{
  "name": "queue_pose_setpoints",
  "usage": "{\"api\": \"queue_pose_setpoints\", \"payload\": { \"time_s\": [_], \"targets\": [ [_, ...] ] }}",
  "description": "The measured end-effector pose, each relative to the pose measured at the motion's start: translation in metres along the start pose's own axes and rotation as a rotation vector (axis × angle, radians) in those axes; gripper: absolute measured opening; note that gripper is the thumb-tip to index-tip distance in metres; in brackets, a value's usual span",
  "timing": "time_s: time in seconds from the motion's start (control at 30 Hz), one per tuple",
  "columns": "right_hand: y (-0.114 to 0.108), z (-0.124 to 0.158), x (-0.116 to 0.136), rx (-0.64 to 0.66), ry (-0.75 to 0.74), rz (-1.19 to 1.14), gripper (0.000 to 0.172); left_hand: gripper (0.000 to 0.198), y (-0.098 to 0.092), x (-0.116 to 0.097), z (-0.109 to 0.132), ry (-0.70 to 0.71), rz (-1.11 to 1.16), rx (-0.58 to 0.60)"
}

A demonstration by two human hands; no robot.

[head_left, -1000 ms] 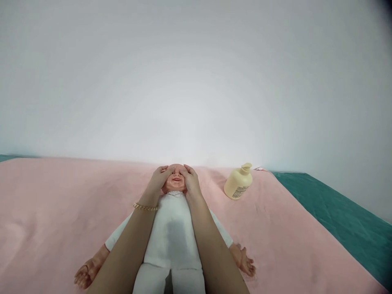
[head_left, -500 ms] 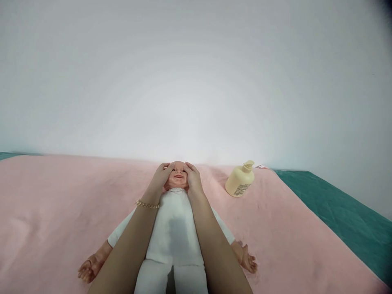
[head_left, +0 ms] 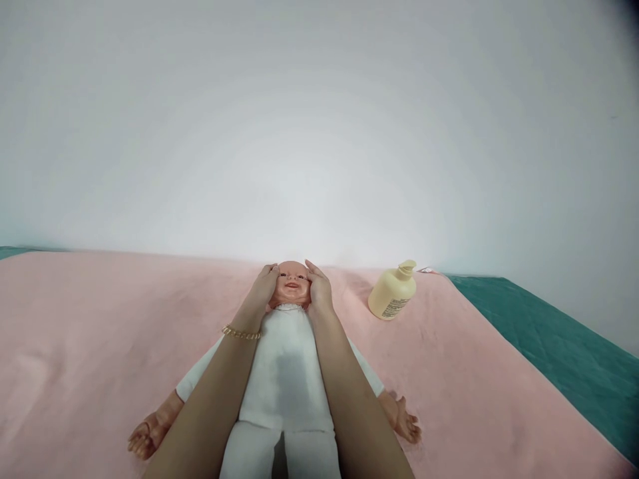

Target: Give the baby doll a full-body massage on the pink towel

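A baby doll (head_left: pixel 288 362) lies on its back, with a soft white body and a hard, bald head (head_left: pixel 291 269). My left hand (head_left: pixel 263 286), with a gold bracelet (head_left: pixel 241 332) at the wrist, is cupped against the left side of the head, thumb near the temple. Against the other side my right hand (head_left: pixel 319 285) curves in the same way, its thumb beside the doll's eye. Together the two hands hold the head between them; the fingers behind it are partly hidden. My forearms cross over the doll's outstretched arms.
A pale yellow pump bottle (head_left: pixel 392 293) stands to the right of the doll's head. Under everything spreads a pink blanket (head_left: pixel 474 399), over a green sheet (head_left: pixel 544 332) that shows at the right. A plain white wall (head_left: pixel 309 133) rises behind.
Both thumbs have slid outward from the doll's forehead to its temples, uncovering more of the brow and eyes. The doll and the bottle stay where they were.
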State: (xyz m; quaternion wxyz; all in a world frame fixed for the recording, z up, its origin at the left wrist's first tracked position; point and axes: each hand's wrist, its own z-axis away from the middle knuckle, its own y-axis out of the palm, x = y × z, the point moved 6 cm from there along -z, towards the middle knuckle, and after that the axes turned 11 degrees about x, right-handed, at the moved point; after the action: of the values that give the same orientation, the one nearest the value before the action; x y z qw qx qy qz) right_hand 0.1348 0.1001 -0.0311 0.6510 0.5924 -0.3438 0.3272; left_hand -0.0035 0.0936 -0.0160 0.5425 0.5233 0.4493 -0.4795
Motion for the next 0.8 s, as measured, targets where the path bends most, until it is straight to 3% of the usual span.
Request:
{"api": "queue_pose_setpoints", "payload": {
  "time_s": [0.17,0.37,0.53,0.8],
  "targets": [
    [0.004,0.008,0.003,-0.057,0.039,-0.036,0.041,0.029,0.006,-0.008,0.012,-0.068,0.039,0.006],
    [0.01,0.014,0.009,0.024,-0.009,0.056,0.052,0.037,0.01,-0.022,0.034,-0.111,0.078,0.02],
    [0.009,0.017,0.008,0.016,-0.006,0.033,0.057,0.047,0.009,-0.024,0.037,-0.156,0.033,0.066],
    [0.008,0.012,0.005,0.009,0.02,0.053,0.047,0.035,0.006,-0.025,0.037,-0.181,0.027,0.002]
  ]
}}
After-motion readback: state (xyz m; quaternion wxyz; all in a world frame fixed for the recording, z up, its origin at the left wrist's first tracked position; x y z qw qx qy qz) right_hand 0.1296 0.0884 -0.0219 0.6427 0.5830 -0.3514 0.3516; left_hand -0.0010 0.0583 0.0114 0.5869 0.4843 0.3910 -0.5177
